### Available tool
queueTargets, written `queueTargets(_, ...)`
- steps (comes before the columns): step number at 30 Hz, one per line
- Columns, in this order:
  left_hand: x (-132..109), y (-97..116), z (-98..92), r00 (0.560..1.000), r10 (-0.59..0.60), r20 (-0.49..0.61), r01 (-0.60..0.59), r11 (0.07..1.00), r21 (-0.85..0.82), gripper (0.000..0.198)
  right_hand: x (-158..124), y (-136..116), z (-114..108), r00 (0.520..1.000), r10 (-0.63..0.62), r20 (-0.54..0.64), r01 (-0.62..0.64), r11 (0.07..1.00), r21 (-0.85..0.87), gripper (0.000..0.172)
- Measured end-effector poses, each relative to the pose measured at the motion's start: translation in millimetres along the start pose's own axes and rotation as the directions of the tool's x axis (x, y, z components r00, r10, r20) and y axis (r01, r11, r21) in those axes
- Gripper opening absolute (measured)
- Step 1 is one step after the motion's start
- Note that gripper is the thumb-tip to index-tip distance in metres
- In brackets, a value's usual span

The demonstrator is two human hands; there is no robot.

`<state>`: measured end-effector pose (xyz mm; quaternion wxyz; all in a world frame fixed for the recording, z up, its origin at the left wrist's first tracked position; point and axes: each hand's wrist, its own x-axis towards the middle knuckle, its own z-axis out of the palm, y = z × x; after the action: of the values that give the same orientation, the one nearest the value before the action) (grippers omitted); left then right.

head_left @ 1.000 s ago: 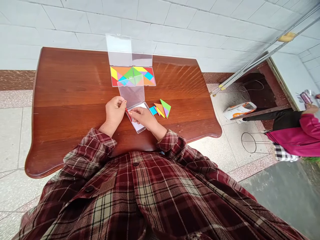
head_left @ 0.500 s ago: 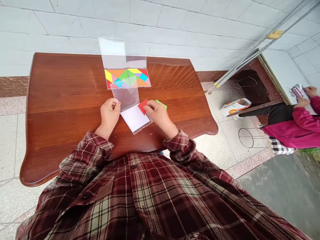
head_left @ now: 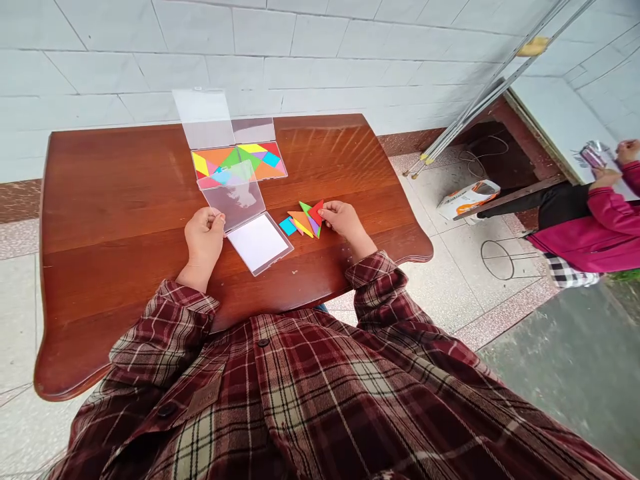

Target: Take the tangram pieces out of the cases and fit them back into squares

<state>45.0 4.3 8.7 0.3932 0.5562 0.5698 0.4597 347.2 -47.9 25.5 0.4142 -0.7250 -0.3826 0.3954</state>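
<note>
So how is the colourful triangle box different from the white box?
The clear plastic case with the multicoloured card shows bright triangles; the clear plastic case with the white card shows plain white. The multicoloured one lies farther away; the white one lies nearer. The left hand touches the white one's lid. Both are square and lie open.
</note>
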Motion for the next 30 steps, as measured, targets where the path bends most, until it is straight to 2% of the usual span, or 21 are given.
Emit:
queueTargets(4, -1, 4, 0.4, 1.000, 0.013, -0.001, -0.013, 1.000, 0.009, 0.003, 10, 10, -2, 0.997, -0.047, -0.053, 0.042, 0.994, -0.097, 0.007)
queueTargets(9, -3, 8, -0.2, 1.000, 0.015, -0.004, -0.014, 1.000, 0.023, 0.003, 13, 19, -8, 0.990, -0.128, -0.062, 0.117, 0.979, -0.164, 0.008)
queueTargets(15, -3, 9, 0.8, 1.000, -0.004, -0.011, 0.005, 1.000, 0.031, 0.004, 15, 25, -10, 0.980, -0.198, 0.001, 0.193, 0.959, -0.208, 0.015)
queueTargets(20, -1, 9, 1.2, 1.000, 0.028, -0.015, -0.027, 0.999, 0.042, 0.006, 17, 27, -10, 0.962, -0.265, 0.069, 0.273, 0.947, -0.170, 0.020)
queueTargets(26, -1, 9, 2.1, 0.999, 0.039, -0.003, -0.039, 0.999, 0.035, 0.007, 11, 25, -10, 0.970, -0.238, -0.043, 0.227, 0.958, -0.178, 0.022)
queueTargets(30, -1, 7, 3.1, 0.998, 0.048, 0.045, -0.049, 0.999, 0.022, 0.005, 0, 19, -10, 0.961, -0.255, -0.104, 0.235, 0.957, -0.169, 0.022)
